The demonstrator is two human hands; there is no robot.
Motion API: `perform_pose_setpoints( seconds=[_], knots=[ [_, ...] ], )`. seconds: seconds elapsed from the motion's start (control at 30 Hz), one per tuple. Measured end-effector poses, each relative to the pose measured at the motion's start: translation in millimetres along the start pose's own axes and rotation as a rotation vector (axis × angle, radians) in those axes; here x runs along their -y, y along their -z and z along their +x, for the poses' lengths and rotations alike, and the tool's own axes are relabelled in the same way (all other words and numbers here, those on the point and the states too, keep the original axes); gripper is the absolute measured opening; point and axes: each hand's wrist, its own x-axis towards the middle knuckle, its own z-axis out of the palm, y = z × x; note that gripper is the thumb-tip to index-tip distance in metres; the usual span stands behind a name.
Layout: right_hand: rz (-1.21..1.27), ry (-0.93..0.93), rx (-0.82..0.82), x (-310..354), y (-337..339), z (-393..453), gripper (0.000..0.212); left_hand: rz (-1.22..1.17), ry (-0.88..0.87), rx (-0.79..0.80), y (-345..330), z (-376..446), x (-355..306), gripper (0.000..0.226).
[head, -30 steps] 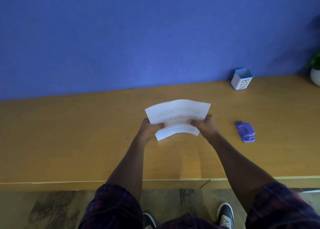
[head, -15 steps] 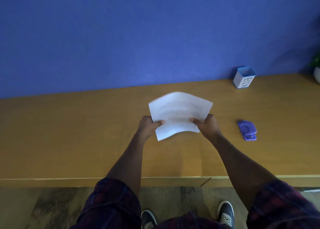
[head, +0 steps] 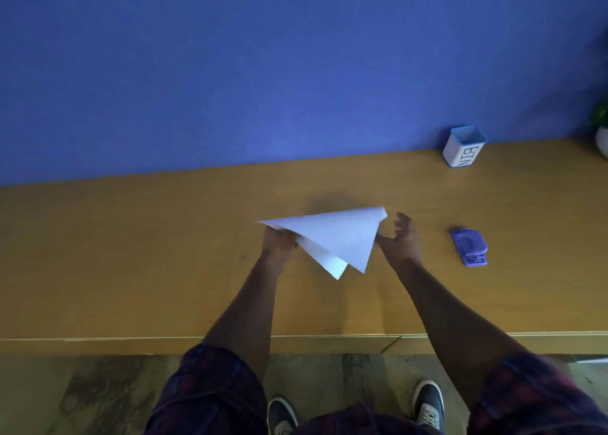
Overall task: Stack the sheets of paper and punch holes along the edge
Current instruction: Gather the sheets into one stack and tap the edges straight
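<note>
Two white sheets of paper [head: 335, 237] hang tilted above the wooden desk [head: 131, 253], corners pointing down and slightly offset from each other. My left hand [head: 278, 242] grips their left corner. My right hand [head: 399, 239] is just right of the sheets with fingers spread; its thumb is near the paper's right edge, and no grip shows. A small purple hole punch [head: 469, 245] lies on the desk to the right of my right hand.
A white and blue cup marked BIN [head: 464, 147] stands at the back right against the blue wall. A potted plant [head: 602, 128] peeks in at the far right edge. The desk's front edge runs just above my shoes.
Both hands held the sheets flat and facing me before. My right hand has let go and opened, and the sheets have swung into a tilted, corner-down position held by the left hand.
</note>
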Motion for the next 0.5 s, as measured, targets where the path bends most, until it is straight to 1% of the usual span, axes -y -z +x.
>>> perform_pose_setpoints(
  seconds=[0.03,0.07,0.1,0.13,0.2,0.23,0.27,0.33,0.37,0.43,0.5],
  knots=[
    [0.091,-0.115,0.065,2.3,-2.1,-1.0,0.095,-0.029,0.056,-0.024,-2.6,-0.3,-1.1,0.018],
    [0.186,-0.183,0.133,5.0,-3.5,-2.9,0.101,-0.066,0.097,-0.023,-5.1,-1.4,-1.9,0.019],
    [0.285,-0.195,0.183,7.7,-4.3,-4.7,0.101,-0.121,0.121,0.006,-7.6,-2.6,-1.1,0.019],
    [0.386,-0.169,0.217,9.9,-5.0,-5.6,0.093,-0.187,0.138,0.054,-9.3,-4.5,0.6,0.017],
    [0.589,-0.077,0.284,12.0,-5.9,-5.0,0.061,-0.284,0.165,0.161,-11.8,-9.4,4.6,0.019],
    [0.677,-0.051,0.305,13.7,-6.0,-4.7,0.05,-0.292,0.179,0.204,-11.8,-11.0,5.9,0.023],
    [0.741,-0.047,0.303,16.2,-5.3,-3.9,0.042,-0.27,0.19,0.237,-11.3,-11.6,6.9,0.028],
    [0.796,-0.036,0.267,19.7,-0.5,0.3,0.034,-0.223,0.191,0.251,-5.9,-8.5,4.5,0.029],
    [0.791,-0.005,0.251,20.5,2.7,3.4,0.03,-0.23,0.185,0.231,0.0,-5.0,1.3,0.024],
    [0.743,0.074,0.231,21.3,10.8,9.2,0.024,-0.307,0.16,0.171,17.8,5.7,-7.8,0.017],
    [0.681,0.119,0.197,22.4,19.2,13.7,0.019,-0.305,0.102,0.139,38.5,15.4,-18.8,0.019]
  ],
)
